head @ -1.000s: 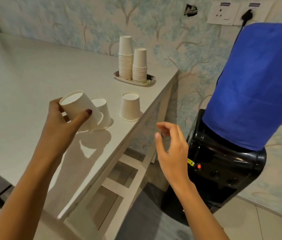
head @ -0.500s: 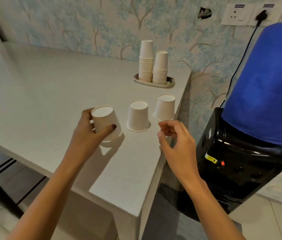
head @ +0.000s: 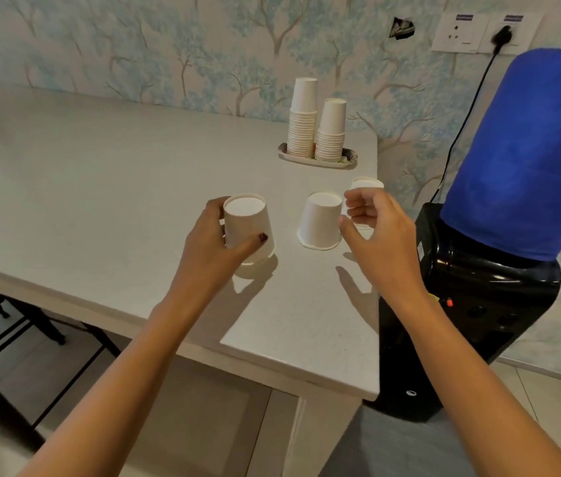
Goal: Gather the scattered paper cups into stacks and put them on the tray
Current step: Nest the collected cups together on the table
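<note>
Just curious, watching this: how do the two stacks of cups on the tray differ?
The left stack stands taller than the right stack. The left stack shows more nested rims than the right stack. The left stack sits nearer the wall end of the tray, the right stack nearer the table's edge. Both are white, upside down and upright.

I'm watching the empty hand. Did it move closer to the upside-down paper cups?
Yes. The open right hand moved from beyond the white table's edge to over it, beside the middle upside-down white paper cup.
</note>
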Available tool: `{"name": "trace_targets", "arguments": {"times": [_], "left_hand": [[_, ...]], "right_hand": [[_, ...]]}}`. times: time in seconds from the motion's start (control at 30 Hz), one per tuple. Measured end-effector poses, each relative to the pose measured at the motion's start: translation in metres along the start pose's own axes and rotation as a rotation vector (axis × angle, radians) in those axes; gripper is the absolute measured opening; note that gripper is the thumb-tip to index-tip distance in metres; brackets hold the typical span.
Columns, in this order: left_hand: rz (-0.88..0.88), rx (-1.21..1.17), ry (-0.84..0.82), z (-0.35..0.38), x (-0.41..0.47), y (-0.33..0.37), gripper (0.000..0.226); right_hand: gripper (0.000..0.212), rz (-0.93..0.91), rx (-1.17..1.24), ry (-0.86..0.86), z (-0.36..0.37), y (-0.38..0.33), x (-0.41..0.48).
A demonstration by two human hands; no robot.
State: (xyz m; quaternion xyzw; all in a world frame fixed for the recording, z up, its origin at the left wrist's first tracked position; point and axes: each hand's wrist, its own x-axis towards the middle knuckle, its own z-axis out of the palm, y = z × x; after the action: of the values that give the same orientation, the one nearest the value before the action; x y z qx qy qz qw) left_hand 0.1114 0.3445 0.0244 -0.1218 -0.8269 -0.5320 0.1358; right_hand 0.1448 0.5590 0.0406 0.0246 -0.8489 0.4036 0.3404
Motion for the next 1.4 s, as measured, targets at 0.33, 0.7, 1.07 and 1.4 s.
{"name": "trace_targets", "arguments": {"times": [0.33, 0.7, 1.07, 1.4], "left_hand": [[0.065, 0.051, -0.037, -0.012, 0.055, -0.015, 0.066], [0.08, 0.062, -0.205, 0.009, 0.112, -0.044, 0.067], [0.099, 0.022, -0.337, 0.023, 0.132, -0.058, 0.065], [0.18, -0.01, -0.495, 0.021, 0.151, -0.077, 0.076]], "right_hand": [[0.049, 0.063, -0.116, -0.075, 0.035, -0.008, 0.043], [0.066, 0.234, -0.379, -0.368, 0.052, 0.012, 0.068], [0.061, 0.163, -0.241, -0.074, 0.052, -0.012, 0.096], [0.056, 0.039, -0.079, 0.073, 0.083, -0.051, 0.132]]}}
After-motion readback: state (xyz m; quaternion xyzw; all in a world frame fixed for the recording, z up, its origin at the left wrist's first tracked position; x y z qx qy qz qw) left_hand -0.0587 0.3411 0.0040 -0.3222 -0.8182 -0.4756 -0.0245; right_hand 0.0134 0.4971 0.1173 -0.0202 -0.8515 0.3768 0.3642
